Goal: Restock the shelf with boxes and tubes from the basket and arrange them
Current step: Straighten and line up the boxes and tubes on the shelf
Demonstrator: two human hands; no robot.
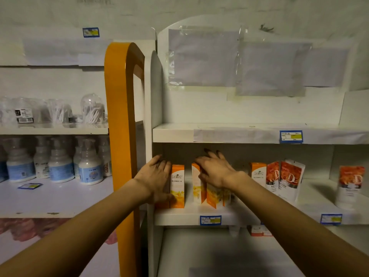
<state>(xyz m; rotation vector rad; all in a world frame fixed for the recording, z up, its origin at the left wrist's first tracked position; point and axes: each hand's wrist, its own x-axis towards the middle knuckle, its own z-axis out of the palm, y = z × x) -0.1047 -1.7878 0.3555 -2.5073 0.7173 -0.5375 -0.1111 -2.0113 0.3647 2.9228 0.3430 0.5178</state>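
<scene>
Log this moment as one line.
phase: arranging | left hand: steadies tall orange-and-white carton | right hand: rests on neighbouring orange cartons | place: white middle shelf | orange-red tubes: untouched

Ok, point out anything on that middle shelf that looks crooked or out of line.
The orange boxes under the right hand stand out: they are turned at angles, not facing front like the box beside the left hand. One tube stands alone, far right.
</scene>
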